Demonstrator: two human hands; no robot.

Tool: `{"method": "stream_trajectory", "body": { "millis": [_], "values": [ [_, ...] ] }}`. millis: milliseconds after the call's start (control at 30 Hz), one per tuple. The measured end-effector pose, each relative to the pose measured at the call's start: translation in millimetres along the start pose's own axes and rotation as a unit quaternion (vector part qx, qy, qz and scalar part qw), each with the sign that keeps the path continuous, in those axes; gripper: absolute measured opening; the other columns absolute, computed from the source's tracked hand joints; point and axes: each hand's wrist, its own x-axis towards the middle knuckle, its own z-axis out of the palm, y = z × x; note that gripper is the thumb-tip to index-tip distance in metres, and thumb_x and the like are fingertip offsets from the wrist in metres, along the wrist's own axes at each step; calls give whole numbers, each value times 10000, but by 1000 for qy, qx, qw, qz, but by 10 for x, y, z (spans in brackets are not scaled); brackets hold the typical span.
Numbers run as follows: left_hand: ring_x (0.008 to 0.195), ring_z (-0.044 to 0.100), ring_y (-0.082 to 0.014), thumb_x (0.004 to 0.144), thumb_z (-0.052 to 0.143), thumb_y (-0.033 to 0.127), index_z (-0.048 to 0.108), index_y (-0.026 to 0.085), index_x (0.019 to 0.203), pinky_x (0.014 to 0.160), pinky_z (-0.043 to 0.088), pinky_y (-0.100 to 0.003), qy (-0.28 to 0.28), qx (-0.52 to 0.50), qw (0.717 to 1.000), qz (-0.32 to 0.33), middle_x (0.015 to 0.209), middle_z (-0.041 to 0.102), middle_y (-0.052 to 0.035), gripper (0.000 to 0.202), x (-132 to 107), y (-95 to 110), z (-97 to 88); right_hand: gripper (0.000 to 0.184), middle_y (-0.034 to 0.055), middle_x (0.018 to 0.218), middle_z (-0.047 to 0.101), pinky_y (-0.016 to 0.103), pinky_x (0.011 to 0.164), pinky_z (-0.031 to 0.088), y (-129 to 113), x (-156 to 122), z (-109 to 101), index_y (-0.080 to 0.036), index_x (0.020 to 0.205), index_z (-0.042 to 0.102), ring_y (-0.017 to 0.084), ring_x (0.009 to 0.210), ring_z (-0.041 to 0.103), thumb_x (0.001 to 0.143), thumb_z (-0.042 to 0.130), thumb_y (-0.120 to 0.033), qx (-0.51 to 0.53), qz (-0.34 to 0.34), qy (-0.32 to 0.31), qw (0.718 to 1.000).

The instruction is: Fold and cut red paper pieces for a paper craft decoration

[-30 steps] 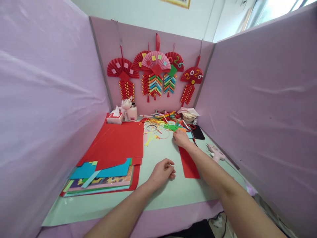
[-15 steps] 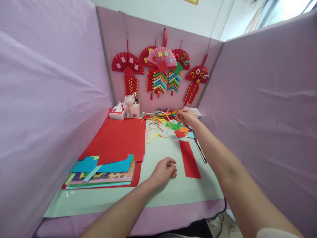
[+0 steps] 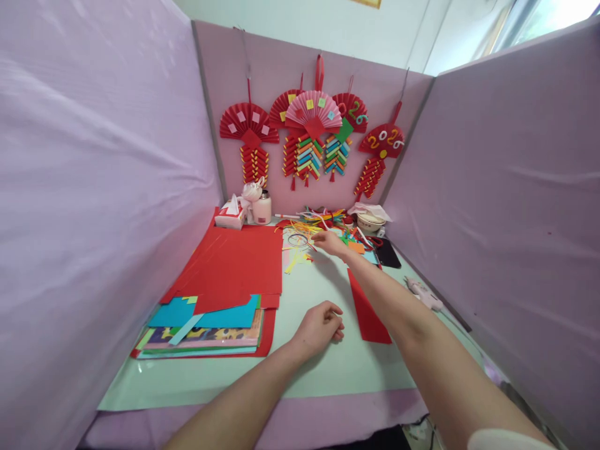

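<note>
My left hand (image 3: pixel 319 328) rests on the pale green tabletop with its fingers loosely curled and apart, holding nothing. A red paper strip (image 3: pixel 368 312) lies to its right, partly covered by my right forearm. Stretched out over the far part of the table, my right hand (image 3: pixel 330 243) has its fingers extended and nothing visible in them. Near its fingertips are a thin dark ring (image 3: pixel 297 240) and a scatter of yellow paper scraps (image 3: pixel 292 261). An orange paper piece (image 3: pixel 356 247) shows just behind my right wrist.
Red sheets (image 3: pixel 234 262) and a stack of coloured paper (image 3: pixel 201 340) cover the left side. A tissue box (image 3: pixel 230 217), jar (image 3: pixel 263 209), pipe cleaners (image 3: pixel 328 217) and bowl (image 3: pixel 370 222) stand behind. A phone (image 3: pixel 389 254) and glue gun (image 3: pixel 423 294) lie right. Fan decorations (image 3: pixel 313 112) hang behind.
My right hand has moved left and nearer, from the pipe cleaners to beside the ring. The phone, bowl and glue gun have come into view. My left hand keeps its place.
</note>
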Motion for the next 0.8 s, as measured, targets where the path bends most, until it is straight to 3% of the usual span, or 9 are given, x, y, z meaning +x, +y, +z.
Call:
{"method": "stream_trajectory", "body": {
  "millis": [200,333,433,500,600,700,800],
  "values": [
    [567,619,-127,740,507,154,526,157,899,562,486,-262,-5,2,1000,-2,691,593,-5,160,-11,19,3,284,54,1057,710,244,857,449,212,-262,-45,-173,999,694,158,958,639,786,525,-91,-145,14,-39,989],
    [587,624,-135,750,480,145,524,157,926,573,495,-264,-9,12,1000,8,709,596,-12,182,-23,-1,13,237,64,1043,713,240,857,436,139,-578,-142,-166,1003,696,174,969,639,832,532,-171,-203,-3,-61,977],
    [626,623,-148,786,468,167,553,171,953,615,499,-283,-2,97,993,61,742,623,-23,187,-89,71,-21,260,84,1089,693,260,894,413,55,-934,-175,-165,1058,677,197,1021,621,848,535,-222,-234,-20,-67,970],
    [750,635,-182,828,470,205,592,187,977,722,497,-322,28,219,968,123,825,663,-52,194,-145,163,-82,287,112,1131,670,282,909,403,44,-1168,-172,-148,1095,658,221,1054,603,854,531,-237,-249,-22,-63,966],
    [1063,576,-258,851,489,218,620,170,1045,952,411,-396,85,404,896,163,1072,659,-127,239,-188,300,-229,288,125,1113,663,284,910,391,92,-1424,-122,-135,1094,649,233,1065,586,874,511,-261,-282,-29,-53,958],
    [1330,352,-322,815,578,234,591,133,1159,1109,205,-479,119,535,830,100,1362,496,-184,359,-160,385,-416,273,112,1079,666,268,867,397,141,-1538,-46,-158,1075,647,225,1039,583,894,488,-285,-317,-31,-49,947],
    [1418,165,-327,780,644,371,483,129,1318,1134,85,-514,131,604,786,4,1509,281,-188,611,-108,425,-605,255,103,1081,662,267,852,397,144,-1562,0,-174,1063,646,224,1030,577,892,496,-289,-326,-38,-53,943]
  ]
}}
